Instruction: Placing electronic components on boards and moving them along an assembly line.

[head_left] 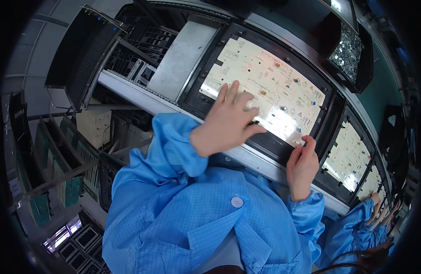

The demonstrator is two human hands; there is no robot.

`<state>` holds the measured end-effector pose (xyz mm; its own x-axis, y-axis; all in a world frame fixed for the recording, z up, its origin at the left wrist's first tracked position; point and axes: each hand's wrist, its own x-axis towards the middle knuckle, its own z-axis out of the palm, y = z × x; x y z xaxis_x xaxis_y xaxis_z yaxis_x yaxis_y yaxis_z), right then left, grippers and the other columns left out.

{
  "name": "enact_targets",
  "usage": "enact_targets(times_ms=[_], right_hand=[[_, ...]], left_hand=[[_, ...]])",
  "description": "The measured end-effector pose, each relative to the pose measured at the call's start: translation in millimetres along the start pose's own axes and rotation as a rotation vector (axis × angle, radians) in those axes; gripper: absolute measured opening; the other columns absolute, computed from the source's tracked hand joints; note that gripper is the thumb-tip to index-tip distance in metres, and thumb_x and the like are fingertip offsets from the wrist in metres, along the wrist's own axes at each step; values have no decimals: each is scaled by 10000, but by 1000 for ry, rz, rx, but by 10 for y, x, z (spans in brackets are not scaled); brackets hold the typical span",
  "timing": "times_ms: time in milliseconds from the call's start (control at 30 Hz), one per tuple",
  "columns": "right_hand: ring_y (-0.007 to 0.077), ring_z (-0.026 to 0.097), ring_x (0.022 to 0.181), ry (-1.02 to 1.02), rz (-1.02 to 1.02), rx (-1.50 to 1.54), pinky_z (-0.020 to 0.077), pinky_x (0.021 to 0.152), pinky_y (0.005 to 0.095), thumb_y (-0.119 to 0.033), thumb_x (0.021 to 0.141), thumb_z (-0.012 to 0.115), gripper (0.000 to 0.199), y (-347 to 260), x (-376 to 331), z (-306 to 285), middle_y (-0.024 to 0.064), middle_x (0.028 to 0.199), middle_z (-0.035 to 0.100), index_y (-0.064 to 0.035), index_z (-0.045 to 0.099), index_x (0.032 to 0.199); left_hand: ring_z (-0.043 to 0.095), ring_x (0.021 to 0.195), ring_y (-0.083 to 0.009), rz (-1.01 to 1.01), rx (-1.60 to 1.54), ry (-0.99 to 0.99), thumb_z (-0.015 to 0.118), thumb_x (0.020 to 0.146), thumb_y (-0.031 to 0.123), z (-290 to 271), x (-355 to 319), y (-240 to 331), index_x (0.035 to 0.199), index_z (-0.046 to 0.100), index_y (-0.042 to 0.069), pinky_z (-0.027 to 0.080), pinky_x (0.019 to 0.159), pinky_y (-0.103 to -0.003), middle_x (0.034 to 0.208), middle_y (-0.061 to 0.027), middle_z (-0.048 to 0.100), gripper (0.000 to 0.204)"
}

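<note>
— What is the left hand (228,122) doing?
— It is lying flat, fingers spread, on the pale circuit board (265,86) in the black frame (206,68), gripping nothing.
— And the right hand (302,165)?
— Its fingers are curling at the board's near corner.

A single fisheye view looks down from the person's head, close over the blue coat front (196,219) and both hands. It faces the conveyor line (142,98), which runs tilted from near left to far right, bending toward the dark rim.
</note>
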<state>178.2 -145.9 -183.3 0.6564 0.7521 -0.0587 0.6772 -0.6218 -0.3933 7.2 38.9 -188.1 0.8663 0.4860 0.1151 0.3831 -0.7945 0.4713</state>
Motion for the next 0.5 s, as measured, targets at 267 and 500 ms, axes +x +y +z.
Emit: enact_targets(times_ms=[267, 500], right_hand=[[323, 555, 880, 133, -444, 56, 470, 777, 404, 21, 820, 673, 266, -369, 199, -126, 142, 897, 591, -9, 610, 1077], [336, 469, 1310, -125, -768, 33, 346, 1108, 480, 56, 746, 555, 495, -918, 453, 111, 144, 1328, 565, -5, 588, 1237]], left_hand=[[450, 1332, -382, 131, 0, 102, 737, 824, 139, -390, -342, -883, 941, 597, -15, 340, 1144, -493, 1237, -163, 579, 239], [565, 1195, -366, -18, -73, 338, 695, 828, 23, -203, -240, -798, 844, 558, 21, 351, 1136, -520, 1092, -124, 625, 138]])
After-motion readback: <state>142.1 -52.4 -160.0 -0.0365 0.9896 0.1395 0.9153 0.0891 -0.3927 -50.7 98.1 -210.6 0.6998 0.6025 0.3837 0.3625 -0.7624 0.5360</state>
